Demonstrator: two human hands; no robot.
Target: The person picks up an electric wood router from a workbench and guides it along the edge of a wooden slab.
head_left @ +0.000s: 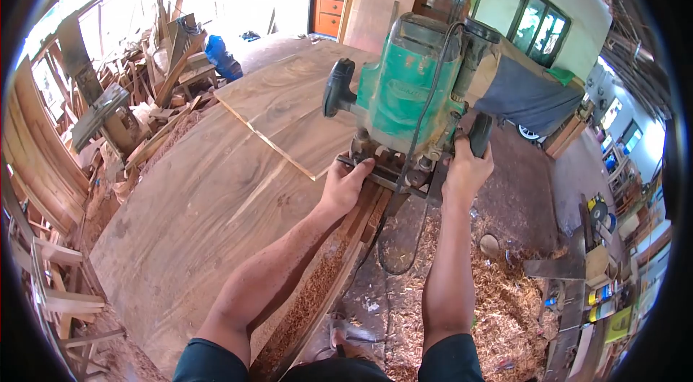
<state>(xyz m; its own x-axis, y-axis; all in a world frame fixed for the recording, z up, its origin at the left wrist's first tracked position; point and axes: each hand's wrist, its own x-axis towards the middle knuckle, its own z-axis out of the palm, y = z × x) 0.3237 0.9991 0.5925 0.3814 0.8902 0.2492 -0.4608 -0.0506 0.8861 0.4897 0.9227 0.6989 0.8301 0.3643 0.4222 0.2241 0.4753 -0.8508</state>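
Note:
A green router [410,90] with black side handles stands upright on a narrow wooden rail [359,222] along the edge of a wide wood panel [180,194]. My left hand [348,184] is closed on the left side of the router's base, thumb on top. On the other side, my right hand [469,168] is closed around the base beside the right handle [480,134]; some of its fingers are hidden. The router's bit is out of sight. A black power cord [398,272] hangs below the machine. Sawdust [307,317] lies along the rail near my left forearm.
A thin wood strip [266,138] lies on the panel. Scrap wood [170,68] is heaped at the left, near a blue bag [222,57]. Wood shavings [498,303] cover the floor at right. A dark cloth [527,90] drapes over something behind the router.

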